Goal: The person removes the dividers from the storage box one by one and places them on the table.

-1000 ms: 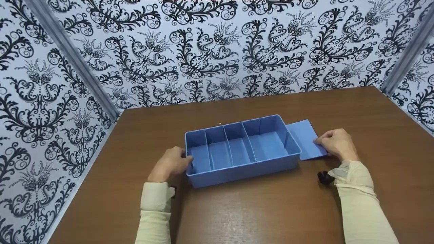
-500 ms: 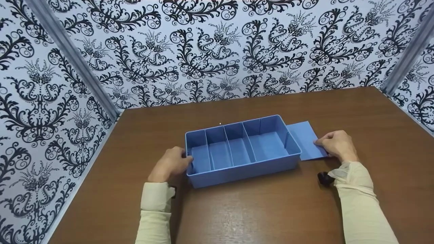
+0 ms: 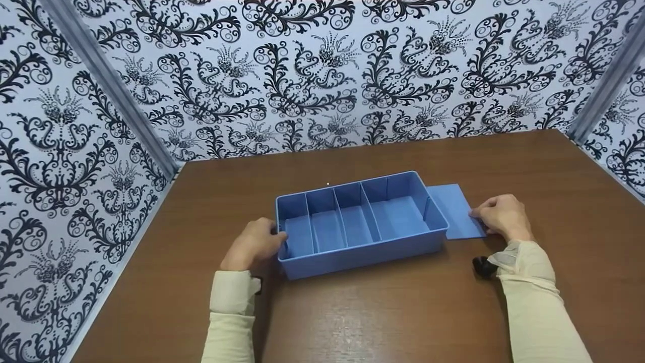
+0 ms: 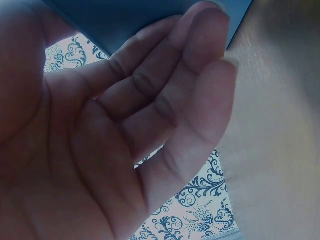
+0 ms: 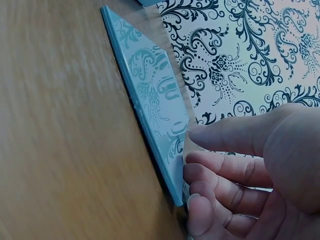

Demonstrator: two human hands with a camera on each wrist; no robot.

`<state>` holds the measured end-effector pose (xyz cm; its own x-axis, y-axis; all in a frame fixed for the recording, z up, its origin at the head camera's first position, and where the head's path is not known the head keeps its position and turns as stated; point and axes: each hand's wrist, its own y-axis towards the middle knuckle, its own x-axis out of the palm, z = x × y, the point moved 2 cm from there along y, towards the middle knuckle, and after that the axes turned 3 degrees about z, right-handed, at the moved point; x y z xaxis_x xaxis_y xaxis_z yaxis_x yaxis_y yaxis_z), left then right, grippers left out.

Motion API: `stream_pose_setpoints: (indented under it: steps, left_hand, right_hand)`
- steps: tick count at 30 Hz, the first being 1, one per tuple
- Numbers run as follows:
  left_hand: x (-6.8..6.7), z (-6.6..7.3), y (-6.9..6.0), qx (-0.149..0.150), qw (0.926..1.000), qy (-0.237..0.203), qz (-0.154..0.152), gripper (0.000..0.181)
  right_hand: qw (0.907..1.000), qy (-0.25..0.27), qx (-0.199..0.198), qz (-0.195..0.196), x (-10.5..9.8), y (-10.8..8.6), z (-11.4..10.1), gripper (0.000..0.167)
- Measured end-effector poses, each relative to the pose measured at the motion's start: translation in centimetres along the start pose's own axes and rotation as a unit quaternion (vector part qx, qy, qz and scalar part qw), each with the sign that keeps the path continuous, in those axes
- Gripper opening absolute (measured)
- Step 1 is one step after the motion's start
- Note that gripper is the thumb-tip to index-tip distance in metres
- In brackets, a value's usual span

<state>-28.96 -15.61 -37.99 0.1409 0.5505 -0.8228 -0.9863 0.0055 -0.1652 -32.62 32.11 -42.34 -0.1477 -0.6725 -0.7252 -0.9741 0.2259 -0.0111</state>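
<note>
A blue plastic box [image 3: 363,258] with dividers stands on the table, several bare compartments across its length. My left hand [image 3: 257,241] grips its left end wall, thumb over the rim; in the left wrist view that hand [image 4: 135,110] has curved fingers against the box. Beside the box's right end lies a flat blue panel [image 3: 456,214]. My right hand [image 3: 500,217] is at its outer edge, fingertips touching or just off it. In the right wrist view, the panel [image 5: 150,95] shows a layered edge, and no panel shows between thumb and loosely curled fingers.
The brown wooden table [image 3: 347,322] meets a patterned back wall [image 3: 322,75] and side walls. A small black object [image 3: 485,267] sits by the right wrist. Both arms wear pale sleeves [image 3: 534,302].
The panel's far edge has come down toward me, and it lies flatter or straighter. My right fingertips have shifted slightly right, to the panel's edge. The left hand and the box have stayed put.
</note>
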Motion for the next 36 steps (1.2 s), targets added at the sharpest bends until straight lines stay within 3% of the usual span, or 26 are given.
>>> stream_pose_setpoints:
  steps: [17, 24, 31, 36]
  left_hand:
    - [0.2, -0.4, -0.1, -0.003, 0.9999, 0.008, 0.006, 0.039]
    - [0.1, -0.5, 0.0, 0.008, 0.9999, 0.012, 0.0, 0.027]
    - [0.1, -0.3, 0.0, -0.01, 0.9999, -0.002, -0.005, 0.029]
    - [0.0, 0.0, 0.1, -0.005, 1.0, 0.002, -0.003, 0.028]
  right_hand:
    - [1.0, 0.003, -0.005, -0.006, -0.5, -0.6, -2.0, 0.03]
    - [0.9991, -0.002, -0.039, 0.02, -1.3, -0.8, -4.2, 0.032]
    - [0.9935, -0.023, -0.093, 0.062, -2.3, -2.1, -7.3, 0.028]
    - [0.9898, 0.009, -0.133, 0.05, -2.3, -3.5, -9.9, 0.025]
